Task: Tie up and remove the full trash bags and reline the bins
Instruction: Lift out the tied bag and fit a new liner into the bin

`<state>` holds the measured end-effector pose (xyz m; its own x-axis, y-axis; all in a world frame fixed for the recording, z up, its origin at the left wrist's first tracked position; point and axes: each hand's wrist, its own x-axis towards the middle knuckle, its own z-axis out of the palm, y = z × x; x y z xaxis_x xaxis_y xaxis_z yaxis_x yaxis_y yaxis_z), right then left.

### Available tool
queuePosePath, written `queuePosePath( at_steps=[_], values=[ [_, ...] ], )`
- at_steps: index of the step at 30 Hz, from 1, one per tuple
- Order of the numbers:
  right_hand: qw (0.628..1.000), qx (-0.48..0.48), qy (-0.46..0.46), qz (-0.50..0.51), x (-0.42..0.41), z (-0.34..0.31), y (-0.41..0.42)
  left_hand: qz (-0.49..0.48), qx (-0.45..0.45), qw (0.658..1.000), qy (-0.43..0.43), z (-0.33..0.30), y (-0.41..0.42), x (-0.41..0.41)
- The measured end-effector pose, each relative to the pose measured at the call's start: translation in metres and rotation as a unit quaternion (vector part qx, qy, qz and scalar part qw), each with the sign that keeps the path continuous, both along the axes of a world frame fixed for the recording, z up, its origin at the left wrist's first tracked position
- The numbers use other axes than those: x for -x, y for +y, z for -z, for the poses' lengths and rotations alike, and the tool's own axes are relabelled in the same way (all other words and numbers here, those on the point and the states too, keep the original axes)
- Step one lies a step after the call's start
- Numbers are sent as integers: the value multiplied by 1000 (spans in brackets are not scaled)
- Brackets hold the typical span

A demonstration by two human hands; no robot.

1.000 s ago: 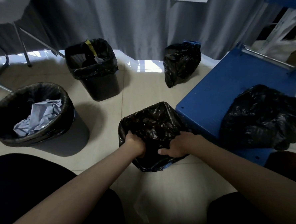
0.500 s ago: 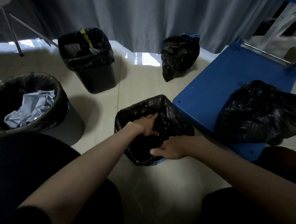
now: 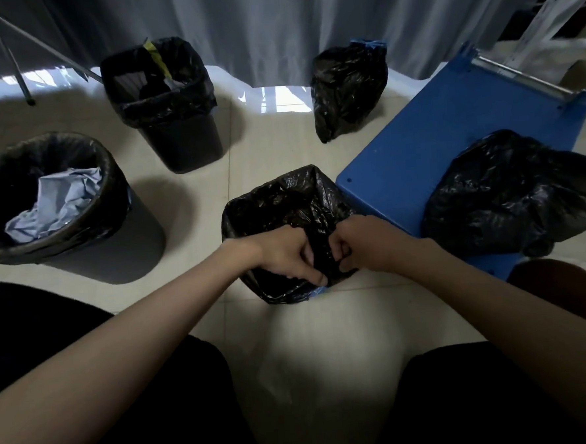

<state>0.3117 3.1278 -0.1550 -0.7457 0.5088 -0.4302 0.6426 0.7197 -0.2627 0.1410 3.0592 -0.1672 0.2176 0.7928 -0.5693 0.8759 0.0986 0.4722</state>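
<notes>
Small bin (image 3: 309, 294): stood on the floor, touching the blue platform's (image 3: 417, 152) near corner
Liner (image 3: 283, 201): black; gathered at its near rim
Left hand (image 3: 286, 253): fingers pinched the liner
Right hand (image 3: 365, 243): fingers clenched on the liner, just beside the left

Black trash bag (image 3: 283, 201) in small bin — top gathered (crinkled), floor centre.

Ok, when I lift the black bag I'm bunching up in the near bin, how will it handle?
Probably floppy: the black bag is thin, crinkled film that gathers easily between the left hand and right hand. Its glossy surface may slip. Weight can't be judged; the contents are hidden.
</notes>
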Motion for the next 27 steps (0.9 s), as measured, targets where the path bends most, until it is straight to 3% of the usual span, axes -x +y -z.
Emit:
queuePosePath(
  at_steps=[4,8,11,13,15,17,19,27],
  values=[
    [993,-74,64,65,-14,3,2,6,-129,987,94,5,-17,-22],
    [949,-76,155,265,-32,11,3,-19,-188,971,146,9,-21,-37],
    [912,31,143,382,-44,24,-5,-16,-203,964,170,17,-22,-41],
    [864,192,133,446,-48,33,-16,-24,-201,966,163,19,-21,-41],
    [788,311,172,503,-47,38,-25,-46,-207,968,135,18,-20,-42],
    [722,357,231,546,-42,40,-29,-70,-222,967,102,18,-19,-43],
    [679,371,273,572,-38,43,-28,-85,-234,965,84,19,-19,-43],
    [662,332,272,614,-28,50,-21,-92,-220,969,64,23,-20,-39]
  ],
)
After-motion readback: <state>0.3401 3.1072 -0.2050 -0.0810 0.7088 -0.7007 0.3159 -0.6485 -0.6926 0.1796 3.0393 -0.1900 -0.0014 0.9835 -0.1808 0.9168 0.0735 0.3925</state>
